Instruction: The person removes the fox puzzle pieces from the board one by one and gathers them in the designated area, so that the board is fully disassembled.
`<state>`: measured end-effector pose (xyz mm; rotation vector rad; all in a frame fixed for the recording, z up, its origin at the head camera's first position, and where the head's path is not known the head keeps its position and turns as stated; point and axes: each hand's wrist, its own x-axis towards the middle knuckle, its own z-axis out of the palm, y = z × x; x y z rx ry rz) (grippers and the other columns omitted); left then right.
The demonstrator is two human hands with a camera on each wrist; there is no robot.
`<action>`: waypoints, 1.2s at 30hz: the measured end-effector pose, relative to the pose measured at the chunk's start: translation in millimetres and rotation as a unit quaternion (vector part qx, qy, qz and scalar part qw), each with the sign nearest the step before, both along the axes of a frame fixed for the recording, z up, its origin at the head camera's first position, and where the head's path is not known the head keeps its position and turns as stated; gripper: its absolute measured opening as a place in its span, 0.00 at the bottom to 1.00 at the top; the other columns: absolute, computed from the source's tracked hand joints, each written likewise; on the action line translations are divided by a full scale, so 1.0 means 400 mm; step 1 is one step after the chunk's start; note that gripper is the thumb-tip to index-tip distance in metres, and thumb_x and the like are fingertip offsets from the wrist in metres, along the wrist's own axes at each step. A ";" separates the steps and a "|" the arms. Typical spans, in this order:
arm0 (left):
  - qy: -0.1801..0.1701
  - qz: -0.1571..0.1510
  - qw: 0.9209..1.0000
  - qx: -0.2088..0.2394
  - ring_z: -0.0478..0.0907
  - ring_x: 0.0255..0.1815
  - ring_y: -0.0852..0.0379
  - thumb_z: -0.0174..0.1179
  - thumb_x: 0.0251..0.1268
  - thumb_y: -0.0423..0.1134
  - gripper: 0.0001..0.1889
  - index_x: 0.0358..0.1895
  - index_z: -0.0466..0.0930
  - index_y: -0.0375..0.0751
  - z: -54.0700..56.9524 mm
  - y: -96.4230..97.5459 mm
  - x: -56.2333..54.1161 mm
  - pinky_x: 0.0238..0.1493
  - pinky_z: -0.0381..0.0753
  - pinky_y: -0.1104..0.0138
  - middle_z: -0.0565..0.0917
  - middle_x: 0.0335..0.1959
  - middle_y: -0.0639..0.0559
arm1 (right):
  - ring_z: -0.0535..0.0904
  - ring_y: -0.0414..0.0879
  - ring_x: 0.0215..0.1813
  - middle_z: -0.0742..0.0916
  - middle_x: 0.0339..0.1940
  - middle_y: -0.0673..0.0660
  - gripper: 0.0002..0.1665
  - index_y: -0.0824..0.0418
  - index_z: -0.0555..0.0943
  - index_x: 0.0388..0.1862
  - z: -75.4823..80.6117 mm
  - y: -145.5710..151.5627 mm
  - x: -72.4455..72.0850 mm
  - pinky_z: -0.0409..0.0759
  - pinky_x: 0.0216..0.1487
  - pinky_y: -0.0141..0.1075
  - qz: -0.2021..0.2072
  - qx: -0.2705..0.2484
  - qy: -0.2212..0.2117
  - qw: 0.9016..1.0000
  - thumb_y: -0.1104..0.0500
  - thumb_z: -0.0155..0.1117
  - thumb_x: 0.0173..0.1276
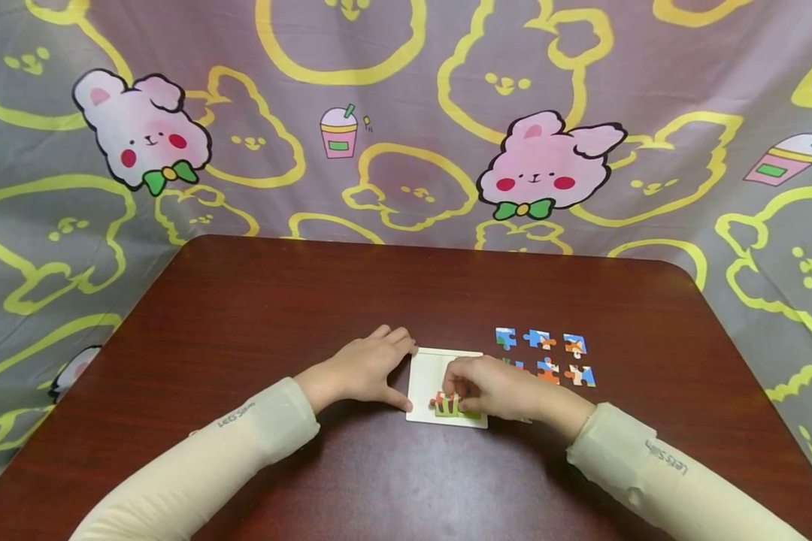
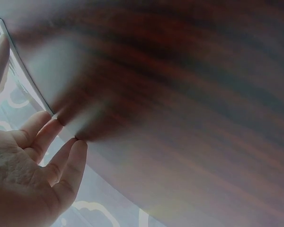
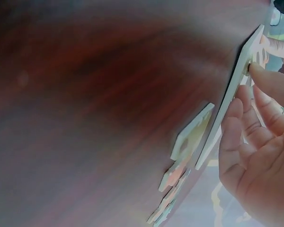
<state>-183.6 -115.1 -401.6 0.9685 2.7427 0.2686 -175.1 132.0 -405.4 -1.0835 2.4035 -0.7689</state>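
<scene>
A square white puzzle tray lies on the table. My left hand is spread along its left side, thumb at the near corner and fingertips by the far corner. Over the tray's near part, my right hand pinches a green and red jigsaw piece between thumb and fingers. The right wrist view shows the thumb low at the tray's surface, with the other fingers beside the tray's edge. Part of the piece is hidden behind the fingers.
Several loose jigsaw pieces lie in rows right of the tray, among them an orange and blue piece and one below it. The right hand and forearm cover some of them. A patterned curtain hangs behind the dark red table.
</scene>
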 end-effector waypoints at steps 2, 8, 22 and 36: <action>-0.001 0.000 1.000 -0.001 0.70 0.56 0.56 0.75 0.44 0.63 0.43 0.64 0.74 0.44 0.000 0.001 0.000 0.45 0.80 0.60 0.75 0.58 0.55 | 0.71 0.33 0.30 0.79 0.30 0.45 0.12 0.54 0.78 0.35 -0.001 0.001 0.000 0.73 0.34 0.28 0.003 -0.010 -0.001 1.000 0.68 0.70 0.61; 0.000 0.001 1.000 -0.004 0.70 0.55 0.56 0.75 0.44 0.63 0.44 0.64 0.74 0.45 -0.002 0.002 -0.002 0.44 0.80 0.60 0.75 0.58 0.56 | 0.72 0.33 0.30 0.80 0.30 0.46 0.11 0.55 0.79 0.35 0.004 0.007 0.000 0.74 0.34 0.29 0.003 -0.046 -0.028 0.999 0.70 0.69 0.61; -0.002 0.003 1.000 -0.003 0.70 0.57 0.56 0.74 0.44 0.64 0.44 0.64 0.74 0.45 -0.002 0.000 -0.002 0.45 0.81 0.59 0.75 0.59 0.56 | 0.78 0.34 0.34 0.84 0.30 0.49 0.08 0.59 0.79 0.34 0.006 0.001 -0.002 0.79 0.37 0.30 0.001 -0.077 -0.118 0.990 0.71 0.66 0.64; -0.003 0.002 1.000 0.001 0.70 0.58 0.55 0.74 0.45 0.65 0.44 0.65 0.73 0.45 -0.003 -0.004 0.000 0.47 0.81 0.59 0.75 0.60 0.55 | 0.77 0.35 0.34 0.83 0.29 0.49 0.08 0.59 0.79 0.34 -0.005 -0.001 0.000 0.79 0.37 0.31 -0.004 -0.086 -0.116 0.989 0.71 0.65 0.64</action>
